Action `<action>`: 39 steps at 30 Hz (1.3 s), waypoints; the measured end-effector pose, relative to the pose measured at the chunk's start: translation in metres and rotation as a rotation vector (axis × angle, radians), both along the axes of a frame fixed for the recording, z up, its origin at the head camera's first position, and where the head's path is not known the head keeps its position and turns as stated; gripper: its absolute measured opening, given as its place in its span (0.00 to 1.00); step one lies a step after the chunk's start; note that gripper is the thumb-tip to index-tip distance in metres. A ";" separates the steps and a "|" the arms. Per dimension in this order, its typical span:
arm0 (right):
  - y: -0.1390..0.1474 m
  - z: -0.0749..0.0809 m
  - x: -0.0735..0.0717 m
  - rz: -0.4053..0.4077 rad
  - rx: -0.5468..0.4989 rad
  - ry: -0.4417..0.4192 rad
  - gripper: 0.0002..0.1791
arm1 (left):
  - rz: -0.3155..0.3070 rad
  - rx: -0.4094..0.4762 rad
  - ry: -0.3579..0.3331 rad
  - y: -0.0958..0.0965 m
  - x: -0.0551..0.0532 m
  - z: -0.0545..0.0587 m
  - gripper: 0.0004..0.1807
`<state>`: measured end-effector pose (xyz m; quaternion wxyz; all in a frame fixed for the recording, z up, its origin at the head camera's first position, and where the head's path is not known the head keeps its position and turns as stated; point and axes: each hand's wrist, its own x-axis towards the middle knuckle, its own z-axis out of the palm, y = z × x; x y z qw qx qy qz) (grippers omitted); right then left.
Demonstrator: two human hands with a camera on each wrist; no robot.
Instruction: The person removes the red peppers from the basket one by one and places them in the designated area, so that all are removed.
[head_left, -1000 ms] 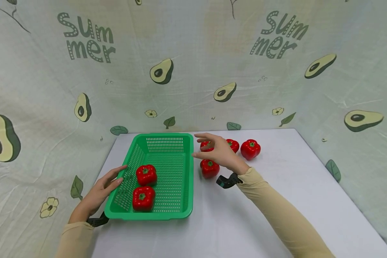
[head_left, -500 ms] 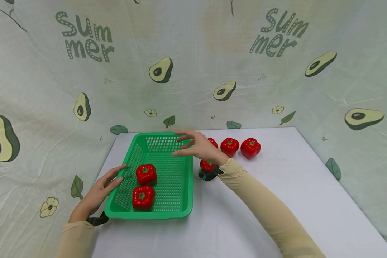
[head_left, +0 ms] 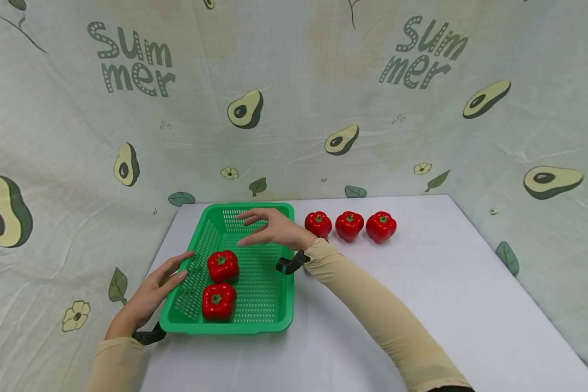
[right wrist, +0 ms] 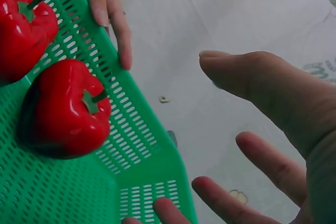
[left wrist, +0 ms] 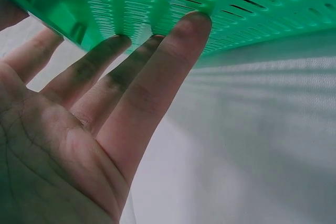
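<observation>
A green plastic basket (head_left: 225,328) with slotted walls stands on the table. Inside it, on its left side, lie two red bell peppers (head_left: 222,265), stems up. My left hand (head_left: 149,296) rests against the basket's left side; in the left wrist view its straight fingers (left wrist: 157,82) touch the slotted wall from outside. Over the back right part of the basket is my right hand (head_left: 274,228), fingers spread, holding nothing. The right wrist view has its thumb (right wrist: 262,77) and fingertips apart, with both bell peppers (right wrist: 68,111) at the left.
Three more red bell peppers (head_left: 349,225) sit in a row at the back, right of the basket. Another is mostly hidden behind the right wrist. A patterned cloth (head_left: 294,109) hangs around the white table (head_left: 397,294).
My right hand has moved left from above the loose peppers to above the basket, still without anything in it. The left hand, basket and peppers stay where they were.
</observation>
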<state>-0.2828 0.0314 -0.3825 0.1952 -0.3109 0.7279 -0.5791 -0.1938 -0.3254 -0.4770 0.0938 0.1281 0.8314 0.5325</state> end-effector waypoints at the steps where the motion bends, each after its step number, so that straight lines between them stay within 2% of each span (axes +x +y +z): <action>1: -0.002 -0.002 -0.001 0.007 0.004 -0.014 0.31 | 0.001 0.001 -0.001 0.000 0.000 0.000 0.28; 12: -0.028 -0.023 -0.015 0.029 0.016 -0.114 0.33 | -0.002 0.013 -0.004 -0.002 0.000 0.001 0.28; 19: -0.046 -0.033 -0.019 0.079 0.035 -0.187 0.33 | 0.002 0.012 -0.004 -0.003 0.001 0.002 0.28; 26: -0.058 -0.039 -0.019 0.083 0.081 -0.211 0.31 | -0.006 0.010 -0.010 -0.001 0.001 0.002 0.28; 33: -0.062 -0.043 -0.022 0.091 0.101 -0.237 0.33 | -0.001 0.005 0.017 0.001 -0.001 0.004 0.27; 39: -0.065 -0.046 -0.023 0.144 0.136 -0.222 0.36 | 0.007 0.006 -0.011 0.002 0.002 0.003 0.27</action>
